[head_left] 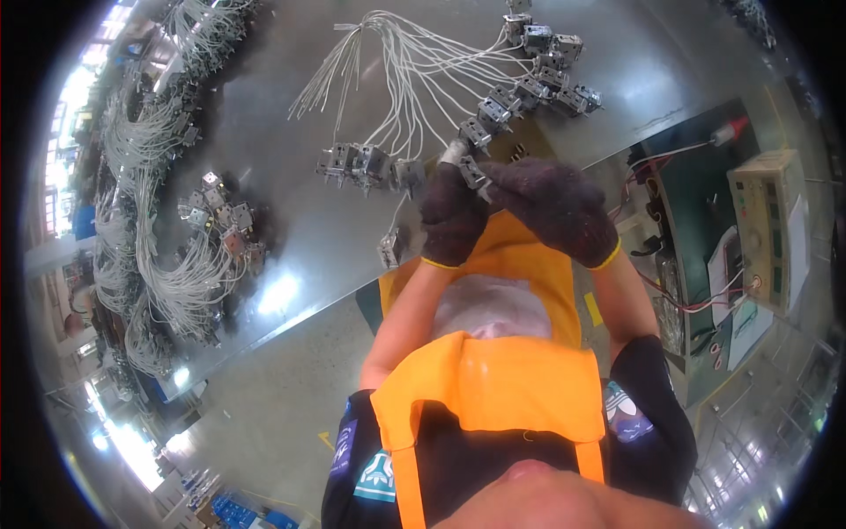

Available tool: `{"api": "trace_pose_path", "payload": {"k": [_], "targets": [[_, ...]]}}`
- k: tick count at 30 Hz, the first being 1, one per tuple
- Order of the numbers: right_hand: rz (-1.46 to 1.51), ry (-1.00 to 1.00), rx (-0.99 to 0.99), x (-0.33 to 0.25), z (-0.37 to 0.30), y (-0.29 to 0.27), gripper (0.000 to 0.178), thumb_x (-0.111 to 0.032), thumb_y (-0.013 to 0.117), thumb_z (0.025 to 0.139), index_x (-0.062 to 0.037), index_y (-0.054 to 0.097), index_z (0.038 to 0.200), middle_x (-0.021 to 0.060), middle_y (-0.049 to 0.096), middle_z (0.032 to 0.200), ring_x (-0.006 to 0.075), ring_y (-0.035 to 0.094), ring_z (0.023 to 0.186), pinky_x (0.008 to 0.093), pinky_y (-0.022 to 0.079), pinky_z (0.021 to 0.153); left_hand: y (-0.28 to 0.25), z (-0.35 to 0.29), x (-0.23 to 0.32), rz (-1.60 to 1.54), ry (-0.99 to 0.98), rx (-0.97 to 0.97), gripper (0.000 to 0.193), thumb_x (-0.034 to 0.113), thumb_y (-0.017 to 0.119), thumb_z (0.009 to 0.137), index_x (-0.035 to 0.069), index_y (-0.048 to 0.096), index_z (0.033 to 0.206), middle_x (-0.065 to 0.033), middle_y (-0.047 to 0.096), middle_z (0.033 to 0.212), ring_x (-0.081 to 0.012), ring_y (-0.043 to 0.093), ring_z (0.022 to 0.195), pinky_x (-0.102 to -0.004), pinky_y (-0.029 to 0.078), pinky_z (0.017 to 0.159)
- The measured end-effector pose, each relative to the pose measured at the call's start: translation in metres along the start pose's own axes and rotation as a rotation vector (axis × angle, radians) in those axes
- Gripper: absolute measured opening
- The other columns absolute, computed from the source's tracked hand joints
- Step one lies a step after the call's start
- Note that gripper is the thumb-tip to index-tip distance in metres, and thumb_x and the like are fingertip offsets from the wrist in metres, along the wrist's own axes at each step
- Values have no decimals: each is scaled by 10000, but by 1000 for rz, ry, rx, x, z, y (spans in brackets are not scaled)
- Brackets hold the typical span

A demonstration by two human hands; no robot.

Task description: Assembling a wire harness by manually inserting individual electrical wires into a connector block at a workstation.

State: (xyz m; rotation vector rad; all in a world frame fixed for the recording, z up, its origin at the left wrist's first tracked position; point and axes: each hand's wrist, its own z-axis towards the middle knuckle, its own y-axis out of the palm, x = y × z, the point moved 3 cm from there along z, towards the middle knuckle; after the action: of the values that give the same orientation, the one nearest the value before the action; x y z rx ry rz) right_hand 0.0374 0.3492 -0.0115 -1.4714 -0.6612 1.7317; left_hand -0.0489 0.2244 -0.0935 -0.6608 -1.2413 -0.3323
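Dark gloves with yellow cuffs cover both my hands at the table's near edge. Between them is a small metal-cased part [474, 176], partly hidden by the gloves. My left hand [451, 216] is closed against its left side, one light-coloured fingertip pointing up. My right hand [555, 207] pinches the part from the right. White wires [401, 70] fan out from a tied end to a row of similar metal-cased parts [511, 101] beyond my hands. Another cluster of these parts [366, 166] lies left of my left hand, and a single one [389, 247] sits near the table edge.
The metal table [291, 203] carries a long heap of wired bundles [145, 212] along its left side. A loose cluster of metal parts [220, 216] lies beside the heap. To my right stand a box-shaped instrument [765, 234] with cables and red-handled scissors [716, 354].
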Motion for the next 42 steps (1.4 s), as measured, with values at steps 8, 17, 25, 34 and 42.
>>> {"api": "trace_pose_path", "payload": {"k": [8,17,25,34,42], "targets": [[-307,112,-82,3,8,26,142,-173,578,850,-76,667,904,155,675,764,353,683,740,446,554,668,1,12,3,382,234,72,485,100,739,838,37,536,1274,-137,643,1059,-233,626,915,-367,507,839],[-422,-36,-152,-10,5,13,251,-184,534,931,-59,601,1138,133,631,854,329,614,817,424,498,703,-17,8,17,392,180,39,492,88,703,796,32,523,1250,-195,628,963,-379,629,892,-446,512,772],[672,92,-319,3,-12,135,519,-74,676,900,-113,525,1395,64,688,1148,127,642,1051,273,504,866,-146,48,54,1006,393,-261,520,247,669,837,103,518,1313,-164,566,1237,-358,517,1175,-510,374,1023],[468,239,231,13,-2,74,602,-111,624,895,-132,437,1467,125,594,1293,177,639,1014,302,516,842,-82,54,59,794,389,-212,413,123,592,847,51,498,1243,-182,613,1014,-385,586,983,-468,488,834],[613,142,325,48,-4,102,635,-83,596,882,-85,399,1485,120,590,1320,180,615,1071,321,497,920,-22,8,-21,280,294,-8,714,106,729,778,-6,398,1401,-226,517,1277,-321,585,1092,-418,465,963]]}}
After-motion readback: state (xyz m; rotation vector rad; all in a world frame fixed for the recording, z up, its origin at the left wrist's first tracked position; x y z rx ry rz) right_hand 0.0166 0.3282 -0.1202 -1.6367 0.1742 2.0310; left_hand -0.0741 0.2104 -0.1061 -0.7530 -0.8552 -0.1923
